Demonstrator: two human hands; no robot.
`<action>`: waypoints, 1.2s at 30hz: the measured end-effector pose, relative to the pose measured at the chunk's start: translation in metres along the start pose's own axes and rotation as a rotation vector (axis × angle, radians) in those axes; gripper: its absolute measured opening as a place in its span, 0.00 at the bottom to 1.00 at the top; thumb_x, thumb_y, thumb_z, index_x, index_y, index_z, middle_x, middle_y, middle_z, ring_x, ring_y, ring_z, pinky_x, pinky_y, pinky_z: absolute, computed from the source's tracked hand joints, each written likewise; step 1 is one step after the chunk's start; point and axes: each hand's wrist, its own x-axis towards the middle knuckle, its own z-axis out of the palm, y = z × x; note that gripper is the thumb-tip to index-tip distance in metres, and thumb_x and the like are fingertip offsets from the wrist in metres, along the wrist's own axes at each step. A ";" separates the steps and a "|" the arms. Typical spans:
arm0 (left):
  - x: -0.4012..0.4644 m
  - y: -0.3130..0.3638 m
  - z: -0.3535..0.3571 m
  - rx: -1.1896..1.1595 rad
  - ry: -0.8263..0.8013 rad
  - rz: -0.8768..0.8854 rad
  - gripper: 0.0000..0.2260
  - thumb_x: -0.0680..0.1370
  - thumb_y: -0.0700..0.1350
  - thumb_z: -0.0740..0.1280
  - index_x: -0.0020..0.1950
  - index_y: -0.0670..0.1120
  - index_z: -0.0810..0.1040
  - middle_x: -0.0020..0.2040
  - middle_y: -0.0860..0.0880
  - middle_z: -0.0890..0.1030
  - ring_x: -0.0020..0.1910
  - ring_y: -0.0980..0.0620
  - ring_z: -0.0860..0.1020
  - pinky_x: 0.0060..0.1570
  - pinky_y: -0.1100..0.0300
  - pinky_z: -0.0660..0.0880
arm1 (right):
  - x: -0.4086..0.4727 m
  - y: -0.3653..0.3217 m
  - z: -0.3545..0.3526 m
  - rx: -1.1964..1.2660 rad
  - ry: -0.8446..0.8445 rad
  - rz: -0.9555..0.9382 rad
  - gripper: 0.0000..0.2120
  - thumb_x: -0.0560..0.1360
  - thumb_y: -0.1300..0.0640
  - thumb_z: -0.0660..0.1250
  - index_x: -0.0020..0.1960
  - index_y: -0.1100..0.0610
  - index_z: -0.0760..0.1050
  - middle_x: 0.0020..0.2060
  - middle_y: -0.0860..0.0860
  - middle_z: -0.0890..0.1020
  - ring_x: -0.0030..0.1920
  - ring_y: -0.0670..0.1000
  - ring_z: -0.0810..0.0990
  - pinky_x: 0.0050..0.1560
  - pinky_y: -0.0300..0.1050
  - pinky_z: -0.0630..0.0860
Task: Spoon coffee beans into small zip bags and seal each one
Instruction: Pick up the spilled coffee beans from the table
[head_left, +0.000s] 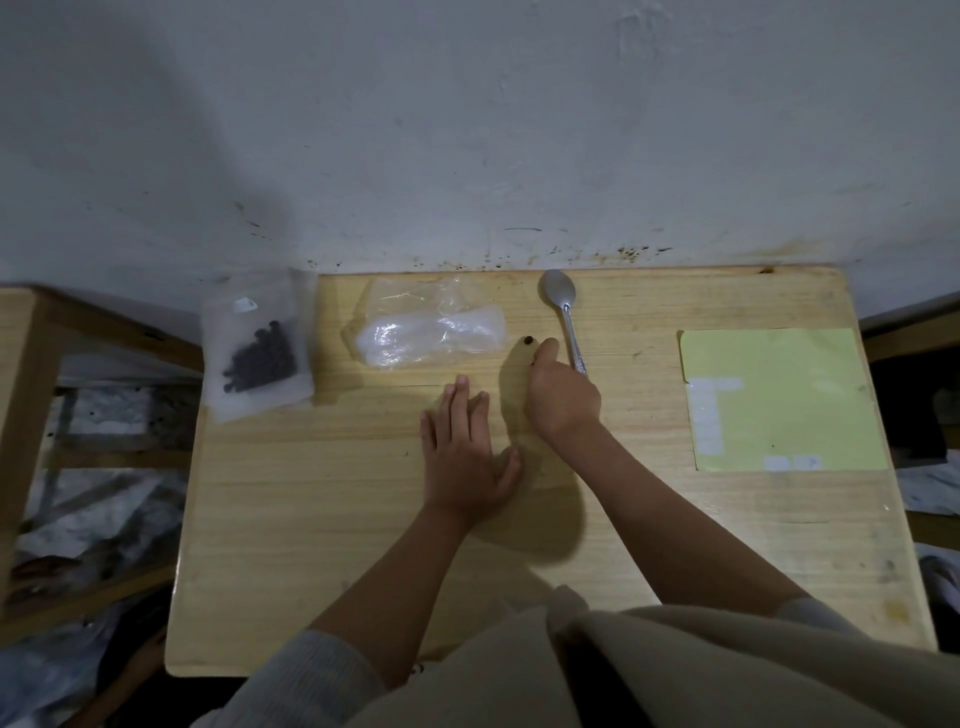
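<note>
A translucent bag of coffee beans (260, 353) lies at the table's far left corner, hanging over the edge. A heap of clear small zip bags (431, 332) sits at the back middle. To its right a metal spoon (563, 312) lies with its bowl towards the wall. One loose coffee bean (528, 341) rests between the zip bags and the spoon. My right hand (563, 397) is curled, its fingertips just right of that bean and its back against the spoon's handle end. My left hand (465, 457) lies flat on the wood, fingers apart, holding nothing.
The wooden table (311, 519) stands against a white wall. A yellow sheet (789, 395) with several white labels lies at the right. Another wooden frame (31, 364) stands to the left, with clutter on the floor below.
</note>
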 end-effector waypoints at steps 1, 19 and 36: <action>0.000 0.000 0.000 -0.001 -0.003 -0.001 0.35 0.72 0.62 0.58 0.69 0.39 0.68 0.74 0.38 0.62 0.73 0.39 0.60 0.65 0.36 0.60 | 0.001 -0.001 0.000 -0.025 -0.004 0.001 0.17 0.77 0.66 0.55 0.64 0.63 0.58 0.45 0.57 0.81 0.43 0.58 0.81 0.36 0.48 0.70; 0.000 0.002 0.000 -0.037 0.040 -0.007 0.33 0.69 0.59 0.59 0.68 0.39 0.70 0.73 0.39 0.64 0.72 0.40 0.62 0.65 0.36 0.61 | -0.017 0.020 0.012 0.618 0.105 -0.214 0.11 0.81 0.62 0.52 0.42 0.61 0.67 0.28 0.48 0.67 0.29 0.46 0.66 0.29 0.35 0.63; -0.001 0.001 0.002 -0.024 0.021 -0.008 0.34 0.70 0.60 0.60 0.69 0.39 0.68 0.74 0.39 0.61 0.74 0.40 0.59 0.66 0.36 0.59 | -0.001 0.022 0.013 1.110 0.086 0.110 0.15 0.78 0.53 0.64 0.34 0.57 0.78 0.19 0.42 0.72 0.22 0.43 0.65 0.25 0.36 0.64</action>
